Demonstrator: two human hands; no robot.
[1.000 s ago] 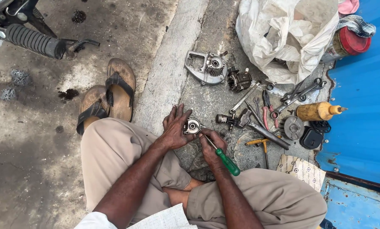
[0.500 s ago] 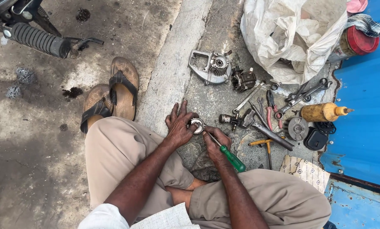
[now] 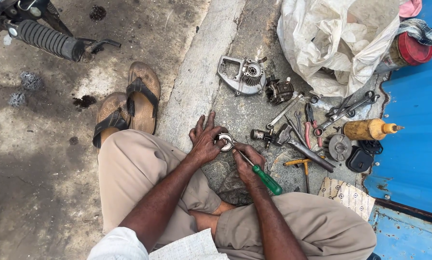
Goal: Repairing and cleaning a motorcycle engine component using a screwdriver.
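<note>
Left hand (image 3: pixel 204 142) grasps round metal part (image 3: pixel 224 141); right hand (image 3: pixel 247 163) clenches screwdriver (image 3: pixel 259 173), its tip angled up-left into the part.

A roadside repair spot — work done seated on bare, oil-stained concrete (image 3: pixel 47 159). Spanners and pliers (image 3: pixel 317 120) lie scattered beside a metal engine cover (image 3: pixel 240 74), a finned cylinder (image 3: pixel 279 90) and an oil bottle (image 3: pixel 370 129) — a motorcycle footrest (image 3: pixel 47 39) juts in, a blue metal wall (image 3: pixel 418 144) alongside.
</note>
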